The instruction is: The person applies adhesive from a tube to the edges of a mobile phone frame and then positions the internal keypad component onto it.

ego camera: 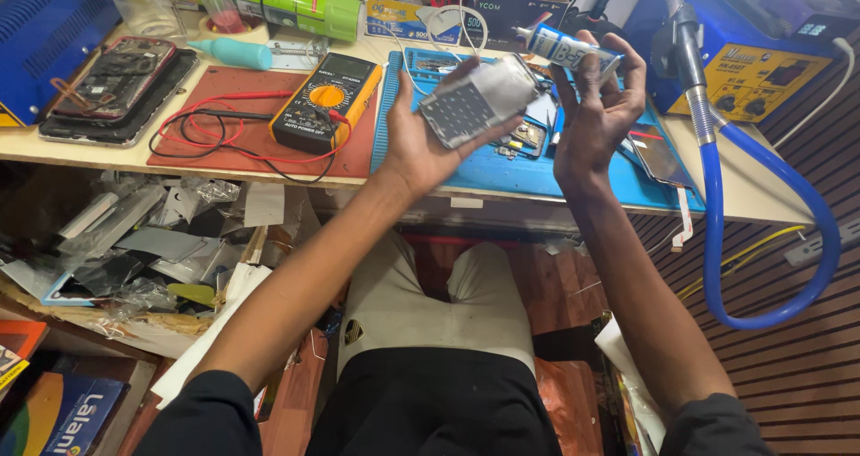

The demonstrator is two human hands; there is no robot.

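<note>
My left hand (421, 142) holds up a small grey keypad-like phone part (470, 105) with a white wrap at its upper end, tilted above the blue work mat (502, 174). My right hand (596, 107) grips a white and blue glue tube (566, 48), its nozzle pointing left toward the top of the part. Both hands hover over the mat, close together. A small circuit board (524, 136) lies on the mat just beneath them.
A yellow multimeter (324, 98) with red and black leads sits on a red mat (255, 116). An opened phone (112, 80) lies far left. A blue hot-air station (761, 62) with a blue hose (717, 232) stands right. A box of scrap parts (134, 250) sits below the bench.
</note>
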